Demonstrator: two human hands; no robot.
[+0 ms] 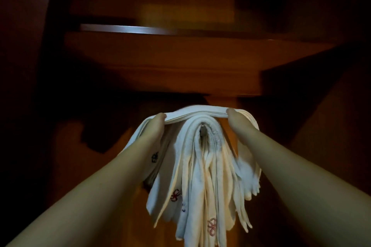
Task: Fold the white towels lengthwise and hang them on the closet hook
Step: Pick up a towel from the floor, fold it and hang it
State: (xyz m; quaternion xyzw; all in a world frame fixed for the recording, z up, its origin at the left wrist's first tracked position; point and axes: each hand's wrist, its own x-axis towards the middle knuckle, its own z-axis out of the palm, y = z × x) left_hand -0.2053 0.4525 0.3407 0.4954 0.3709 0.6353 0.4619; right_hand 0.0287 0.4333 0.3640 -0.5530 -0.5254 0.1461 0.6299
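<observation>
Several white towels [202, 186] with small embroidered marks hang in a bunch from a metal closet hook [202, 128], their ends drooping down. Above the hook a folded white towel [198, 114] is stretched level between both hands, its ends falling outward on each side. My left hand [155, 126] pinches its left part between thumb and fingers. My right hand [237, 121] pinches the right part the same way. The stretched towel lies across the top of the hanging bunch; whether it rests on the hook I cannot tell.
A dark wooden closet surrounds the hook. A wooden shelf [180, 60] juts out just above the hands. The back panel [220, 100] runs down behind the towels. Both sides of the closet are in deep shadow.
</observation>
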